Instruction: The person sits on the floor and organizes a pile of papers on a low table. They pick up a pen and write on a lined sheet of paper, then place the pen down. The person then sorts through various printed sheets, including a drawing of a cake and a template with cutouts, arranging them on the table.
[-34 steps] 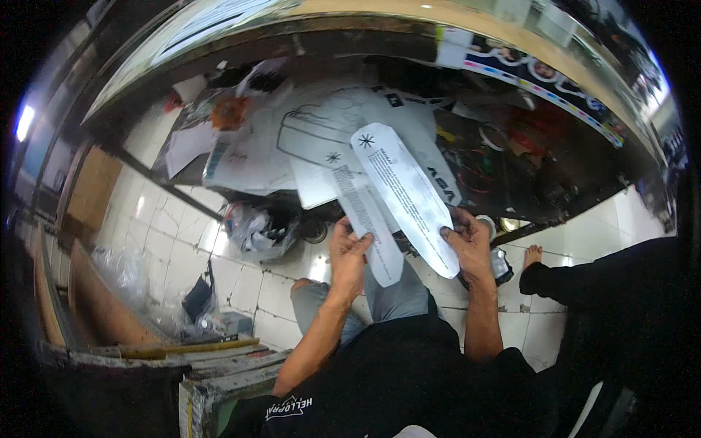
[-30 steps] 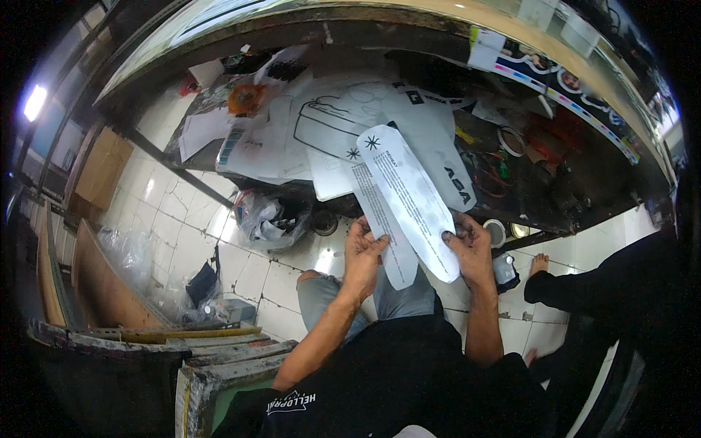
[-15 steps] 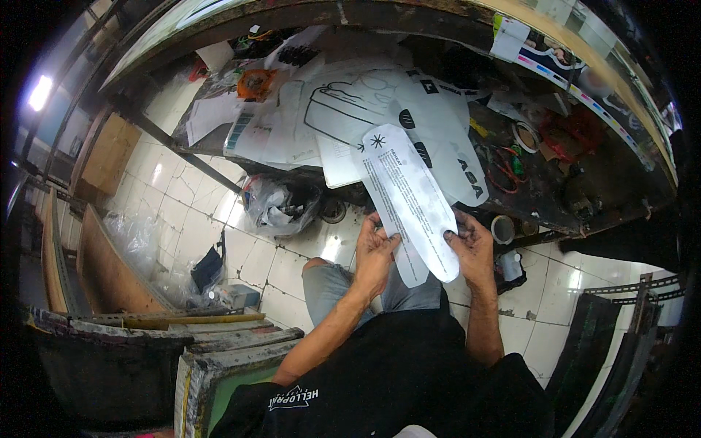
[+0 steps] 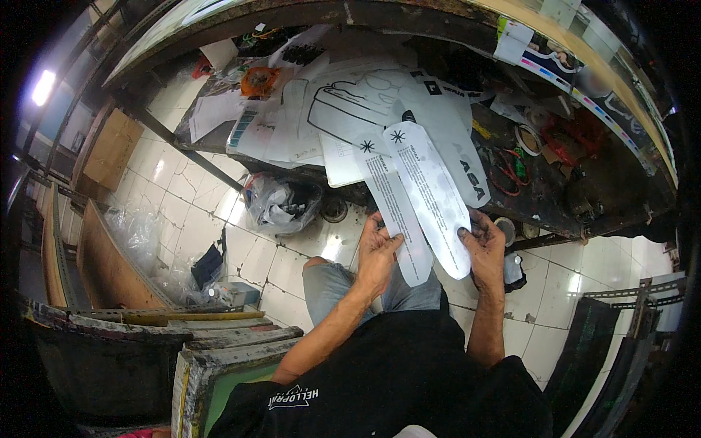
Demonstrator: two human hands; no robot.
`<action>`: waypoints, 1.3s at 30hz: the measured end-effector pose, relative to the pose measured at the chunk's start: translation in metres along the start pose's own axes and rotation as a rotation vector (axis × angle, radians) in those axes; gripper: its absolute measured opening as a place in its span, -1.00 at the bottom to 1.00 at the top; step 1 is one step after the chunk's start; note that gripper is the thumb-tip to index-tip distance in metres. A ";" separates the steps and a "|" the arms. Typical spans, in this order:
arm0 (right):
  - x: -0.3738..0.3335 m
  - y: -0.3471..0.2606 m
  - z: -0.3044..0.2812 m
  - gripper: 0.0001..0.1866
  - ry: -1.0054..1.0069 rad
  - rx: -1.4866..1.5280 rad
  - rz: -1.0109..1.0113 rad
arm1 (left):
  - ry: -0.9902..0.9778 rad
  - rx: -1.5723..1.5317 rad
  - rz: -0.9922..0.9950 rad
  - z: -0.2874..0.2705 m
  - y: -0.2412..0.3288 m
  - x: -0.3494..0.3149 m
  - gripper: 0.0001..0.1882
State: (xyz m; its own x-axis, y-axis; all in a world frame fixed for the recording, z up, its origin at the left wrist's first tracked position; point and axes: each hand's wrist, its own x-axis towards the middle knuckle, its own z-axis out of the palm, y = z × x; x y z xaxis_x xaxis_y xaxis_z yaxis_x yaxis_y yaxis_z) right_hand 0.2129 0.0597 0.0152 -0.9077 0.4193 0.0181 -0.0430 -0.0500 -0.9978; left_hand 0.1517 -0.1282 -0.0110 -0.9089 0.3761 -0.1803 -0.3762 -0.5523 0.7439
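Observation:
My left hand (image 4: 375, 257) pinches the lower left edge of a long translucent printed strip (image 4: 394, 213). In my right hand (image 4: 483, 248), between thumb and fingers, is a whiter printed strip (image 4: 437, 197) with rounded ends. Both strips carry a black star-like mark at the top and lines of small text. They lie side by side, slightly fanned, and the white one seems to overlap the other's right edge. Beyond them, large translucent sheets (image 4: 343, 109) with black drawn shapes spread over the low shelf.
The dark shelf holds loose papers (image 4: 216, 117), an orange roll (image 4: 258, 82) and a tape ring (image 4: 529, 139). Below it sits a plastic bag (image 4: 281, 208) of scraps on the tiled floor. Framed screens (image 4: 241, 365) lean at lower left, a cardboard box (image 4: 117, 150) farther back.
The white strip has shifted right with my right hand, uncovering more of the translucent strip beside it. My left hand has stayed almost in place.

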 end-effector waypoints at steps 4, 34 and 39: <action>-0.001 -0.001 0.000 -0.57 0.008 -0.007 0.012 | -0.001 0.011 0.000 -0.001 -0.001 0.001 -0.57; 0.001 -0.004 -0.004 -0.56 0.017 0.020 0.011 | -0.011 0.040 0.010 0.006 0.005 0.001 -0.58; 0.001 -0.003 -0.004 -0.56 0.008 0.018 -0.020 | -0.001 0.021 0.009 0.008 0.007 -0.001 -0.58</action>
State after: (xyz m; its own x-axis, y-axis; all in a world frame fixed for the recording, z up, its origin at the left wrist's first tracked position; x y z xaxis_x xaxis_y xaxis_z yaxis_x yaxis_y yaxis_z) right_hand 0.2138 0.0643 0.0175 -0.9031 0.4277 0.0372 -0.0684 -0.0577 -0.9960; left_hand 0.1511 -0.1263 -0.0009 -0.9119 0.3719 -0.1735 -0.3644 -0.5395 0.7590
